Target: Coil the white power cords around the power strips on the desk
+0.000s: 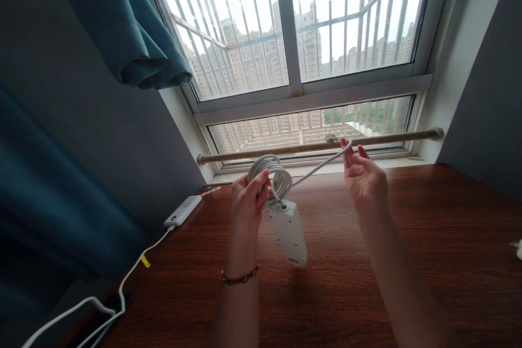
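My left hand [252,196] is closed around a coiled white cord [281,180], with the loops standing up past the fingers. From the coil hangs a white power strip [290,234], its flat side with small dark holes facing me, over the wooden desk. A straight length of the cord runs from the coil up to the right. It passes over the fingers of my right hand [364,171], which is turned palm toward me with the cord held near the fingertips. The cord's far end is hard to make out there.
A brown wooden desk [334,288] spreads below. At left lie a white power bank [183,211] with a white cable [122,288] and a yellow tag [145,261]. A metal rail [383,138] crosses before the barred window. A blue curtain [134,38] hangs at left.
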### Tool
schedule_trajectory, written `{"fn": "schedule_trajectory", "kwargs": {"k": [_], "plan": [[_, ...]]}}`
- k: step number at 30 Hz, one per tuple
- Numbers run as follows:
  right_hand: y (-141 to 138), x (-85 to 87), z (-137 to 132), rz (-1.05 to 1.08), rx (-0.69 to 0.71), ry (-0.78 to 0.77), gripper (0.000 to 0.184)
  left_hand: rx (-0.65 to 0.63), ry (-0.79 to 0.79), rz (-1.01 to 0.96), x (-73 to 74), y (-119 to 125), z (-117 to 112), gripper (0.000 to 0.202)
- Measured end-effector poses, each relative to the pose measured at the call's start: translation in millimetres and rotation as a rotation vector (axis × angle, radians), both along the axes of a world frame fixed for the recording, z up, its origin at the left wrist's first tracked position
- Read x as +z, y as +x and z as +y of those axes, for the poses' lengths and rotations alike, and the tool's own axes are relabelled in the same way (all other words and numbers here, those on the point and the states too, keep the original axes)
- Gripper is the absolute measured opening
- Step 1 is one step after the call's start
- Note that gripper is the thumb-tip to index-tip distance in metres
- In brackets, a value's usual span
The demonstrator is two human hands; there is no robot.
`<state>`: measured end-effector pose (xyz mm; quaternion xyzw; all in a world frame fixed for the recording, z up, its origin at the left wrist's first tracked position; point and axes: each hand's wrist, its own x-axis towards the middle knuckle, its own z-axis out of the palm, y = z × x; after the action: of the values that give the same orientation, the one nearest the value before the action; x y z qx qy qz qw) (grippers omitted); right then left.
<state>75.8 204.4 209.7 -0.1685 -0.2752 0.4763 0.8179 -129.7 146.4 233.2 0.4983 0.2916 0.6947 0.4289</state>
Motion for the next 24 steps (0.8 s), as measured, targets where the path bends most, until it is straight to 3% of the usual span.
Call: {"fn": "schedule_trajectory", "kwargs": {"k": [4,9,13,15,18,22,24], "plan": [[28,6.6,-6,0.256,0.115,-0.117,0.009,-0.007,-0.025,0.007,2.2,-9,-2,0.029],[62,-1.1,6,0.41,0.007,-0.314,0.01,-0.024,-0.063,0.015,4.7,-14,-4,0.029],[81,-8.6,14,0.448,-0.087,-0.385,0.023,-0.053,-0.102,-0.002,5.8,-13,-2,0.032],[84,-8.9,13,0.403,-0.123,-0.334,0.029,-0.069,-0.118,-0.014,5.4,-14,1,0.034],[81,-1.9,3,0.244,-0.174,-0.128,0.027,-0.071,-0.135,-0.027,3.6,-16,6,0.033],[61,14.3,-25,-0.093,-0.202,0.167,0.007,-0.045,-0.142,-0.047,0.6,-19,11,0.029],[46,20.1,-40,-0.331,-0.167,0.255,0.019,-0.045,-0.145,-0.051,-0.2,-18,11,0.028]]}}
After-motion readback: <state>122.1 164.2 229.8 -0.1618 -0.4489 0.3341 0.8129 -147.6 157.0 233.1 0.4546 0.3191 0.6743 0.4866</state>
